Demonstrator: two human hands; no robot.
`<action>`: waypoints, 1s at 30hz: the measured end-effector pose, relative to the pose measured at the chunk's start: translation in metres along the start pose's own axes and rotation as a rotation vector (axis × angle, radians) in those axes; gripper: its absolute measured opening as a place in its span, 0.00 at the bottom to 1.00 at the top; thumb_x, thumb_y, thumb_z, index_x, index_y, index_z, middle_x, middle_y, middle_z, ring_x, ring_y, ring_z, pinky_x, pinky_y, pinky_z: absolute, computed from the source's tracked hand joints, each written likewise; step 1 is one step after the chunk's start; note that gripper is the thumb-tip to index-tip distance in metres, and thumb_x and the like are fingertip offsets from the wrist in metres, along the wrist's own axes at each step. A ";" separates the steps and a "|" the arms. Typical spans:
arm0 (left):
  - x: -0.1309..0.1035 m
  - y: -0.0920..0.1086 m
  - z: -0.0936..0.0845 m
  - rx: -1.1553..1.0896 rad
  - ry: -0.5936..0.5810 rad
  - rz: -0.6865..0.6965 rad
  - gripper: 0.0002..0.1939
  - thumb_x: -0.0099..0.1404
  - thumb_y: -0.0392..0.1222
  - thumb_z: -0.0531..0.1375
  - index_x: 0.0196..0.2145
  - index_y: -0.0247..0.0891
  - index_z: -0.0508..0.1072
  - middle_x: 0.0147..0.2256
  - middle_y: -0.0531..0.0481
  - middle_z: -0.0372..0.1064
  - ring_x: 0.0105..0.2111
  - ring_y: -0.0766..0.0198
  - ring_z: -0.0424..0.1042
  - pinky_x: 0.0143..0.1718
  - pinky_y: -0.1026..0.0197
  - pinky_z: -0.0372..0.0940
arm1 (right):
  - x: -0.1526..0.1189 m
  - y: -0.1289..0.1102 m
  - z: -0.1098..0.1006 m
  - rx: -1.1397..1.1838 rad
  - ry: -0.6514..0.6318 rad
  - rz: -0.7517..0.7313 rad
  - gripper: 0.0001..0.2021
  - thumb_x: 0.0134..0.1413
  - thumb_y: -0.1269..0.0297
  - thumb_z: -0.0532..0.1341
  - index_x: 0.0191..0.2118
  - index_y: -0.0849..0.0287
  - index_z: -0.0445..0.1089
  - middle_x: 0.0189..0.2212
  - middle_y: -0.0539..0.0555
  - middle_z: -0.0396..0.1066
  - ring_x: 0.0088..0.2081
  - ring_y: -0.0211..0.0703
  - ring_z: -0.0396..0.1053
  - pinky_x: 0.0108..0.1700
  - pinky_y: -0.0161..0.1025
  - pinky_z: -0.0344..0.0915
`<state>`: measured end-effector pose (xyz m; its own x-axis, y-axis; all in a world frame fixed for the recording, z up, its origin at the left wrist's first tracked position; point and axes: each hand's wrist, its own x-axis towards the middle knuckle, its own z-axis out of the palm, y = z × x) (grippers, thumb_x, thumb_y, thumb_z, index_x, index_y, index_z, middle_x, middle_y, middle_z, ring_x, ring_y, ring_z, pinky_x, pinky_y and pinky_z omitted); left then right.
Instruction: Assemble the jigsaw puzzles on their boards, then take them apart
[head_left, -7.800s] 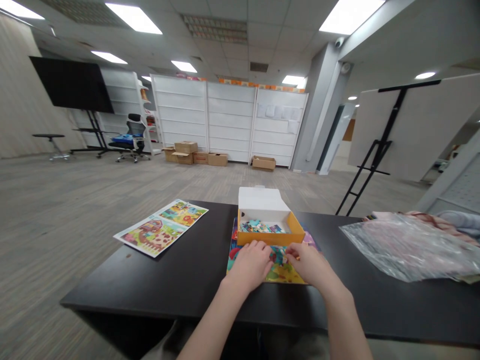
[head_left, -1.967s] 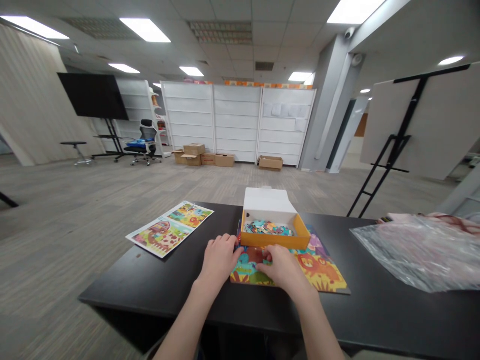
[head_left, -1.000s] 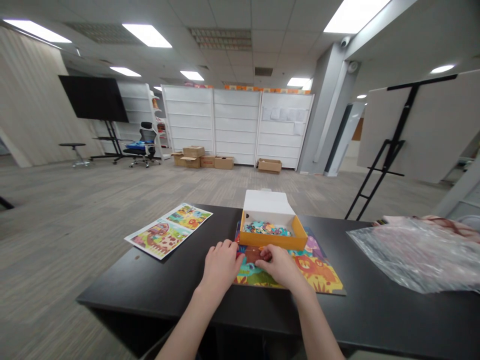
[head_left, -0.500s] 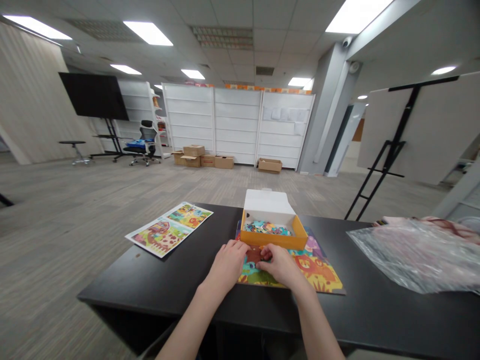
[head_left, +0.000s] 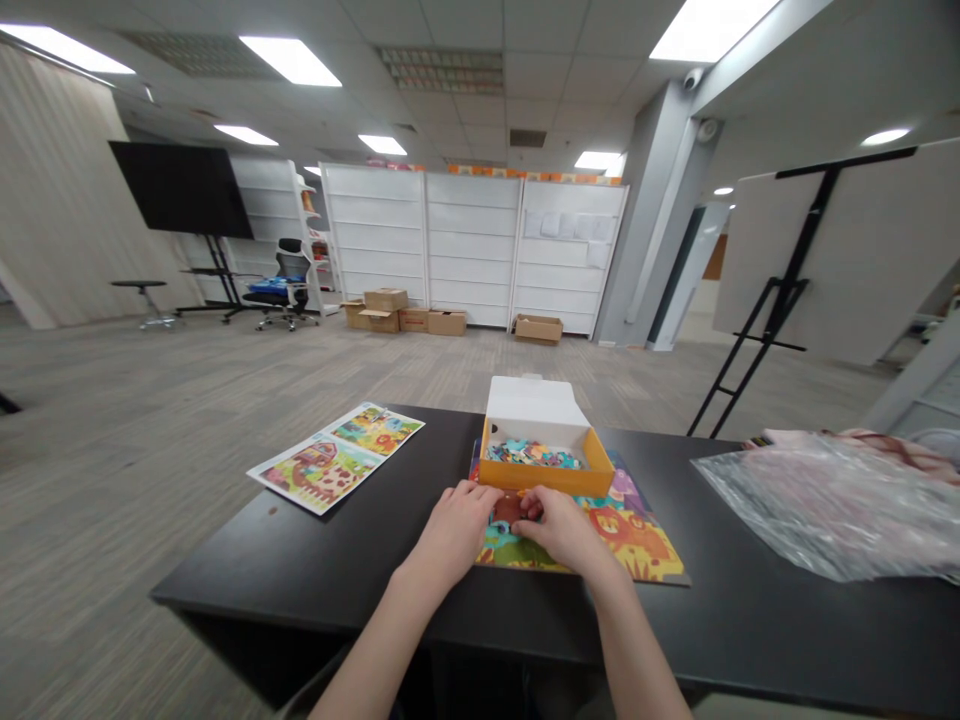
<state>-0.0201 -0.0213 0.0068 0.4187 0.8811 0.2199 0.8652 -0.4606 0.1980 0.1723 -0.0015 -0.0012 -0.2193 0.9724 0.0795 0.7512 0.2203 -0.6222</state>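
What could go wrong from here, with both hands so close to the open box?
The left hand and right hand are just in front of the open yellow box, so a knock might spill its loose puzzle pieces. The box also sits on the colorful picture board, hiding part of it, so pushing the box could shift the board.

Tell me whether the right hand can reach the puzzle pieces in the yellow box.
Probably yes: the box stands just beyond the right hand, its lid is open, and the pieces lie uncovered; only the low front wall needs clearing.
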 end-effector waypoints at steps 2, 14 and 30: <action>-0.001 0.001 0.000 -0.007 0.014 0.003 0.15 0.74 0.36 0.50 0.52 0.41 0.72 0.49 0.45 0.75 0.51 0.52 0.69 0.48 0.52 0.63 | 0.000 0.001 0.000 -0.005 -0.005 0.001 0.09 0.46 0.67 0.69 0.35 0.59 0.72 0.32 0.52 0.75 0.34 0.43 0.70 0.35 0.36 0.60; -0.005 0.011 -0.001 -0.047 0.053 0.023 0.19 0.71 0.55 0.55 0.52 0.41 0.71 0.48 0.44 0.75 0.51 0.48 0.67 0.50 0.49 0.61 | 0.005 0.012 0.006 -0.015 -0.011 -0.001 0.09 0.48 0.68 0.68 0.38 0.60 0.72 0.34 0.53 0.75 0.35 0.43 0.70 0.36 0.36 0.61; -0.001 0.013 -0.002 -0.065 -0.016 0.043 0.16 0.70 0.46 0.58 0.53 0.40 0.69 0.49 0.44 0.73 0.52 0.50 0.67 0.51 0.51 0.61 | 0.001 0.003 0.004 0.216 0.002 -0.016 0.09 0.49 0.70 0.67 0.38 0.61 0.72 0.32 0.52 0.76 0.28 0.39 0.70 0.32 0.34 0.65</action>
<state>-0.0094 -0.0287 0.0109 0.4595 0.8620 0.2142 0.8271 -0.5032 0.2504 0.1718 -0.0001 -0.0059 -0.2283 0.9692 0.0923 0.5965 0.2142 -0.7735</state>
